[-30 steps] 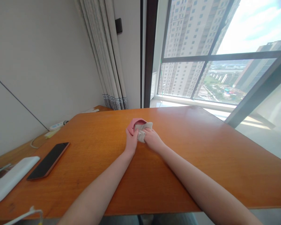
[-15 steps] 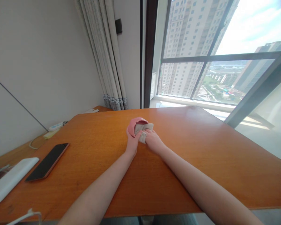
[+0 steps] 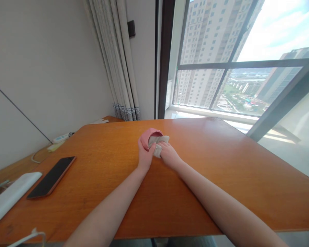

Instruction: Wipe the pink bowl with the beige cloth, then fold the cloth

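Over the middle of the table, my left hand point(image 3: 145, 156) is closed around a pink bowl point(image 3: 145, 139), which is tilted so its opening faces right and toward me. A light grey cloth point(image 3: 163, 139) is bunched inside the bowl, and part of it hangs out over the near rim. My right hand point(image 3: 170, 155) grips this cloth at the bowl's mouth, its fingertips partly hidden in the folds. The left thumb lies along the rim, close to the cloth.
The wooden table point(image 3: 105, 144) spreads out around my hands. At the left lie a black phone point(image 3: 53, 176) and a long white device point(image 3: 14, 197). A white cable point(image 3: 32, 235) sits at the near left corner. A power strip point(image 3: 61, 138) lies beside the wall.
The bowl has turned slightly, with its opening showing a little more toward me. Both hands keep their hold, and the cloth has shifted only a little.
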`<act>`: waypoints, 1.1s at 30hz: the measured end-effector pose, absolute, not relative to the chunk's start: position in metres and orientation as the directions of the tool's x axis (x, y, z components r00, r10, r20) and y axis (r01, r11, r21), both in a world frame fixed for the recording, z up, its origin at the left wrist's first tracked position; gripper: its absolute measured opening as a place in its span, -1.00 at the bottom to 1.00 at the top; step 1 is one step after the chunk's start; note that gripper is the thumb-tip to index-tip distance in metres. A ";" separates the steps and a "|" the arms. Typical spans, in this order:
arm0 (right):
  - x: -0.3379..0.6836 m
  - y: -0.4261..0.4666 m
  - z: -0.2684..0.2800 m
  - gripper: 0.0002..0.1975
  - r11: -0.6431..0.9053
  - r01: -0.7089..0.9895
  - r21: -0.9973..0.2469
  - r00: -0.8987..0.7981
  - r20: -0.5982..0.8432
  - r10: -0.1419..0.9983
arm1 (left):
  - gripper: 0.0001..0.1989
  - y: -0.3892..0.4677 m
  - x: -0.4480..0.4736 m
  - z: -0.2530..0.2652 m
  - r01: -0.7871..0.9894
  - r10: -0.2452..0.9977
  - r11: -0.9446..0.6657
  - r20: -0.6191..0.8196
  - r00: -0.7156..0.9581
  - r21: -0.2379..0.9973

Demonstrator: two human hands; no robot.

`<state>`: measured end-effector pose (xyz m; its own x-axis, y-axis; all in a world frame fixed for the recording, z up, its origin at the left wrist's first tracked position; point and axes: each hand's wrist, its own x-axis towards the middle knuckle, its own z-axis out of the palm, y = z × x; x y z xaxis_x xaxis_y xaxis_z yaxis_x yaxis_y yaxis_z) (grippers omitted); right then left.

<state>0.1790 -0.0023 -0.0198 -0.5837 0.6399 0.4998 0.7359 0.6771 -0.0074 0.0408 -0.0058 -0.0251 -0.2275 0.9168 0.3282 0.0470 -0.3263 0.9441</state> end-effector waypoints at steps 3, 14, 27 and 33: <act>0.177 -0.002 -0.018 -0.78 0.689 0.724 -0.037 -0.587 0.492 0.643 | -0.55 -0.002 0.034 -0.021 0.095 0.893 -0.376 0.388 -0.228 0.922; 0.198 -0.011 -0.002 -0.81 0.761 0.642 -0.092 -0.613 0.535 0.582 | -0.77 0.012 0.013 -0.017 0.213 0.938 -0.306 0.332 -0.099 0.928; 0.190 -0.009 -0.012 -0.50 0.655 0.701 -0.283 -0.396 0.610 0.686 | -0.55 0.012 0.026 -0.027 -0.234 0.998 0.044 -0.034 0.049 0.971; 0.161 -0.025 -0.022 -0.50 0.609 0.692 -0.387 -0.294 0.620 0.727 | -0.45 0.007 0.029 -0.019 -0.398 0.996 -0.092 0.093 -0.015 0.913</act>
